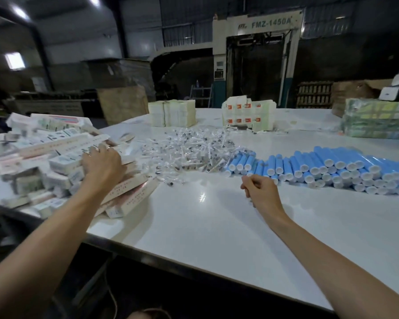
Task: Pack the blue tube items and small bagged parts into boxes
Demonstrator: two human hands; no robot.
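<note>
Centrally, blue tubes (332, 166) lie stacked on the tabletop (205, 226), bagged parts (189, 150) heaped beside them, boxes (44, 157) piled left. Our right hand (260, 188) hovers curled, empty; our left hand (101, 162) rests on the boxes, grip unclear.

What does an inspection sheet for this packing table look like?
Surface: white table, glossy, bare at the front.
Job's things: blue tubes stacked right; small bagged parts heaped mid-table; boxes piled left.
Clutter: flat carton stacks and a wrapped bundle along the far edge.
Hands: left hand rests on the boxes, grip unclear; right hand curled above the table, contents unseen.
Cables: thin cord below the table's near edge.
Surroundings: dim workshop, machine marked FMZ-1450A, wooden crate.
</note>
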